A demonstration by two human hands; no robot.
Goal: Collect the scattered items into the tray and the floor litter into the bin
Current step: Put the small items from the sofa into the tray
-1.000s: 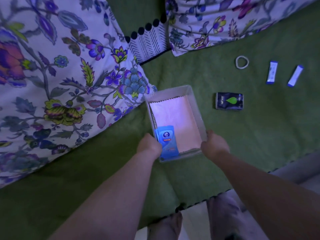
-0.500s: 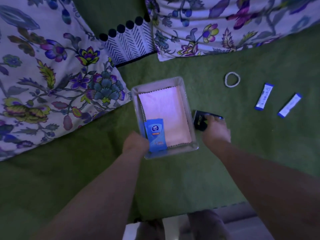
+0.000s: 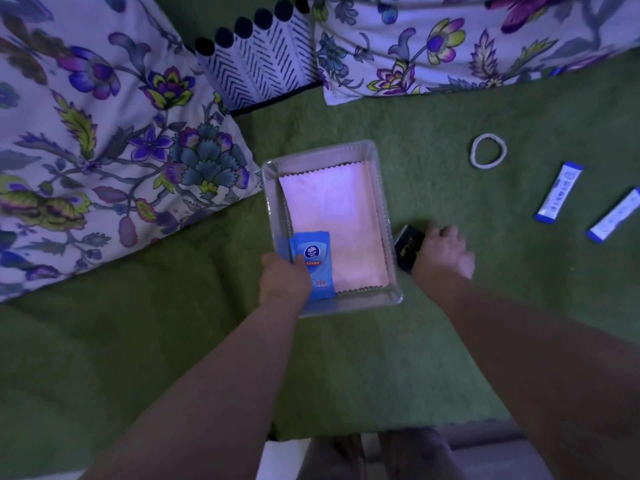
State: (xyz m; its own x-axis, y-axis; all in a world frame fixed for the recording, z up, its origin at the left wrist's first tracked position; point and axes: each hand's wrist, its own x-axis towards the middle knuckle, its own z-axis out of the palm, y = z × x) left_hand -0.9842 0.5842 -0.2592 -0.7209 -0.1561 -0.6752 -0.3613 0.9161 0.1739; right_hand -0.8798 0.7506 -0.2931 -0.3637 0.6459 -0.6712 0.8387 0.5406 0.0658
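- Two bare hands over green blanket (image 3: 450, 323), both reaching forward from bottom of view.
- Left hand (image 3: 284, 279) at near left corner of clear tray (image 3: 320, 152); fingers curled shut over tray rim, thumb lying on blue tissue pack (image 3: 315, 265).
- Tissue pack inside tray, near left corner, lying partly over pink cloth (image 3: 334, 226) that covers tray floor.
- Right hand (image 3: 441, 254) just right of tray, fingers closed on dark packet (image 3: 408, 247); packet tilted, one edge up, just beside tray's right wall. Contact between packet and blanket: cannot tell, hand covers far side.
- White hair tie (image 3: 488, 150) flat on blanket, well right of tray, beyond right hand.
- First blue-and-white sachet (image 3: 558, 192) right of hair tie, lying at a slant.
- Second blue-and-white sachet (image 3: 614, 216) at right edge of view, near first, not touching it.
- Floral quilt (image 3: 104, 150) bunched left of tray, corner just beside tray's far left side.
- Floral pillow (image 3: 450, 46) along top right; striped cushion (image 3: 263, 67) with dark bobbles between quilt and pillow.
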